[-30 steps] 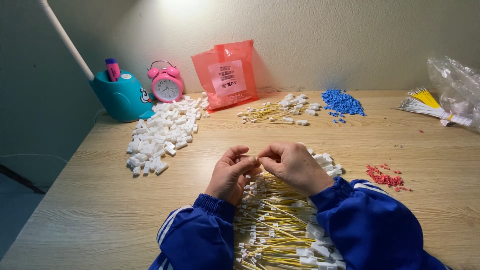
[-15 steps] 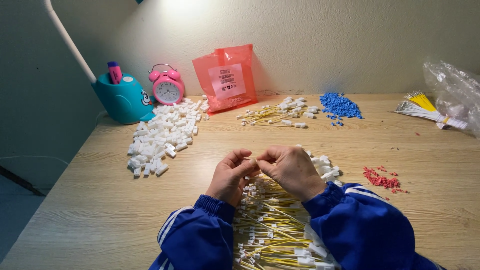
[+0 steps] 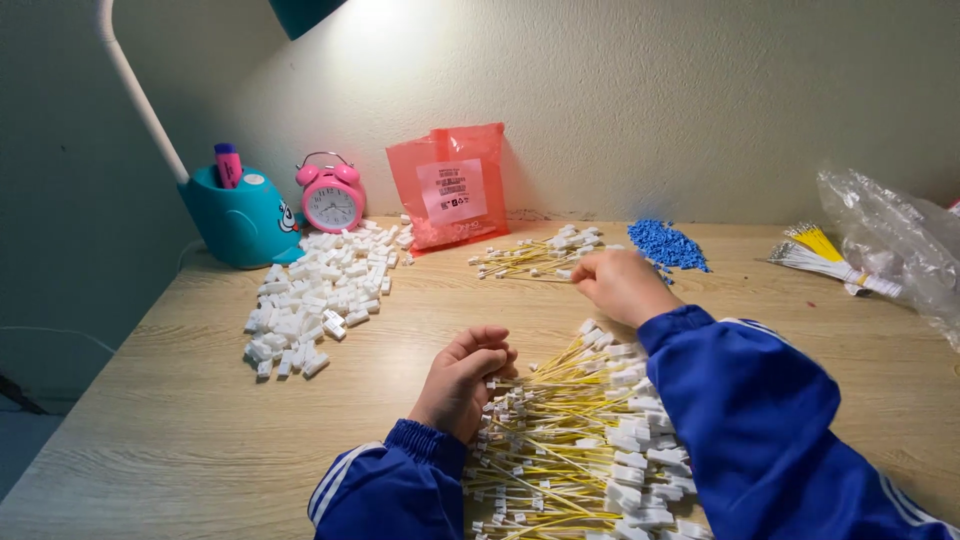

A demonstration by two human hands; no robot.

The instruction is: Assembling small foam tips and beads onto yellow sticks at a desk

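Observation:
My left hand (image 3: 466,382) rests with its fingers curled at the left edge of a big near pile of yellow wires with white connectors (image 3: 570,440). My right hand (image 3: 622,285) reaches out over the table, its fingers pinched on a thin yellow wire at the edge of a smaller far pile of the same wires (image 3: 530,258). Both sleeves are blue with white stripes. To the left lies a heap of loose white connectors (image 3: 315,300).
Small blue parts (image 3: 665,243) lie beyond my right hand. A red plastic bag (image 3: 450,185), a pink alarm clock (image 3: 331,200) and a teal lamp base (image 3: 238,220) stand by the wall. A clear bag (image 3: 895,245) and bundled wires (image 3: 820,252) sit right.
My hands were together over the near pile. Now my right hand has moved forward and right to the far pile, while my left hand has dropped back to the near pile.

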